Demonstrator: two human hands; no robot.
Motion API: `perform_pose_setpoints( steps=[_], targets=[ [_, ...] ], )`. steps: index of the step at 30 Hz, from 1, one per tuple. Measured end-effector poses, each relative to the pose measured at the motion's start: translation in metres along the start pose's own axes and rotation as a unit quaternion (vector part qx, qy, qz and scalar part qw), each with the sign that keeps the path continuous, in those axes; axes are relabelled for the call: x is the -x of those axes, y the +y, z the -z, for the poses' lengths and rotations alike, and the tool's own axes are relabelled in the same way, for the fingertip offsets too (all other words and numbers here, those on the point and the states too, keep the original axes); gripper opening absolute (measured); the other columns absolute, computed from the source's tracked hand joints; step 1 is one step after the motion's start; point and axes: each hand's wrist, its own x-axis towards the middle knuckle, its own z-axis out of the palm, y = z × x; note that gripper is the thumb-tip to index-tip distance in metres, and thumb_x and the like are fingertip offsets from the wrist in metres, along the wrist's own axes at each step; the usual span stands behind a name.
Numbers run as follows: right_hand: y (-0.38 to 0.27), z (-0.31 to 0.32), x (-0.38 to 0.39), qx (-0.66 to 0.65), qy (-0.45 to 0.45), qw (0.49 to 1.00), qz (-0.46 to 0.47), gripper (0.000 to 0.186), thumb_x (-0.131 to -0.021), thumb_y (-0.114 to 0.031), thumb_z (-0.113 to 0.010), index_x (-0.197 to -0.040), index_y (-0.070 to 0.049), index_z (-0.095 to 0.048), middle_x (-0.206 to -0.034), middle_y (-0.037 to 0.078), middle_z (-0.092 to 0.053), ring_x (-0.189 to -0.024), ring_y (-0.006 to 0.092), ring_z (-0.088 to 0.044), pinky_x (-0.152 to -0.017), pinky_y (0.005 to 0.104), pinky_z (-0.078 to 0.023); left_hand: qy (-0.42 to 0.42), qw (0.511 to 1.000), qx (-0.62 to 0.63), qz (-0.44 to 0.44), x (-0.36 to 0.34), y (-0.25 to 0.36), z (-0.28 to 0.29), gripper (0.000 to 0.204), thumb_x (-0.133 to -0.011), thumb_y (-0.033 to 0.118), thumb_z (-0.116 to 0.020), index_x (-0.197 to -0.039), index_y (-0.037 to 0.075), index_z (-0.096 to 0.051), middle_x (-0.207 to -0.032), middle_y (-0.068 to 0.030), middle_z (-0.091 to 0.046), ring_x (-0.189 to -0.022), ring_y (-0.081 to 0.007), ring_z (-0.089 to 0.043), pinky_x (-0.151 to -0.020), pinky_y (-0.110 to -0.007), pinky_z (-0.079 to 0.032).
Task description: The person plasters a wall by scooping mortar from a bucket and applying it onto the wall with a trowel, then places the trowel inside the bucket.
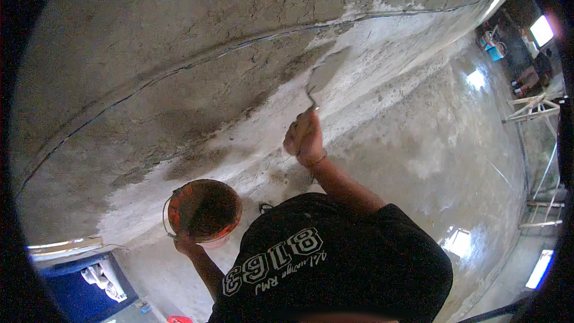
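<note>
My right hand point(305, 137) is closed round the handle of a pointed trowel point(327, 75). The trowel's blade lies against or just in front of the pale lower part of the plastered wall point(197, 113); contact is hard to tell. On the left, my left hand point(186, 243) grips the near rim of an orange bucket point(235, 210). The bucket has a thin wire handle hanging on its left side, and its inside is coated dark; how full it is cannot be made out. A dark damp-looking patch spreads over the wall between the bucket and the trowel.
A thin dark cable or line point(239, 43) runs across the wall. The grey concrete floor point(418, 149) extends right, with bright reflections. At the far right stand a wooden frame point(534, 107) and a blue container point(495, 52). A blue-covered opening point(84, 293) with white cloth is lower left.
</note>
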Motion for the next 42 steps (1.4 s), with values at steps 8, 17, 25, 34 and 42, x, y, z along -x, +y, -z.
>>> perform_pose_setpoints(
  steps=[8, 17, 25, 34, 42],
  targets=[
    [-0.099, -0.059, -0.041, -0.026, 0.038, 0.996, 0.073, 0.048, -0.082, -0.061, -0.043, -0.077, -0.014, -0.047, -0.056, 0.004, -0.044, -0.044, 0.0208, -0.044, -0.045, 0.0359, -0.037, 0.022, 0.997, -0.034, 0.064, 0.019, 0.063, 0.008, 0.028, -0.081, 0.020, -0.059, -0.094, -0.005, -0.056, -0.086, -0.0140, -0.060, -0.074, -0.0225, -0.058, -0.062, -0.035, -0.049],
    [-0.086, -0.088, -0.060, -0.018, 0.012, 0.998, 0.066, 0.048, -0.079, -0.062, -0.047, -0.078, -0.014, -0.046, -0.061, 0.004, -0.044, -0.047, 0.0203, -0.043, -0.050, 0.0366, -0.039, 0.050, 0.999, -0.016, -0.016, -0.012, -0.096, 0.054, 0.022, -0.074, 0.016, -0.066, -0.088, -0.001, -0.063, -0.082, -0.0092, -0.066, -0.068, -0.0207, -0.062, -0.061, -0.035, -0.052],
    [-0.085, -0.073, -0.064, 0.008, 0.036, 0.996, 0.079, 0.051, -0.076, -0.067, -0.047, -0.077, -0.016, -0.045, -0.060, 0.003, -0.042, -0.045, 0.0188, -0.042, -0.048, 0.0367, -0.041, 0.059, 0.989, 0.076, 0.115, 0.005, -0.042, 0.025, 0.028, -0.080, 0.020, -0.060, -0.088, -0.006, -0.057, -0.084, -0.0137, -0.062, -0.071, -0.0227, -0.058, -0.058, -0.035, -0.049],
    [-0.004, -0.051, -0.029, 0.060, 0.028, 0.997, -0.050, 0.052, -0.075, -0.071, -0.045, -0.069, -0.018, -0.043, -0.053, 0.002, -0.042, -0.043, 0.0199, -0.043, -0.041, 0.0342, -0.038, -0.003, 0.991, 0.067, 0.113, -0.014, 0.006, 0.012, 0.038, -0.082, 0.030, -0.061, -0.094, -0.007, -0.058, -0.082, -0.0156, -0.064, -0.071, -0.0245, -0.060, -0.060, -0.035, -0.050],
    [0.050, -0.002, 0.029, 0.047, 0.141, 0.982, -0.115, 0.043, -0.083, -0.061, -0.043, -0.065, -0.023, -0.040, -0.052, -0.003, -0.034, -0.043, 0.0166, -0.035, -0.042, 0.0325, -0.028, 0.039, 0.994, -0.096, -0.044, -0.045, -0.037, -0.019, 0.030, -0.067, 0.028, -0.074, -0.076, 0.003, -0.060, -0.068, -0.0071, -0.063, -0.055, -0.0225, -0.057, -0.050, -0.032, -0.048]
  ],
)
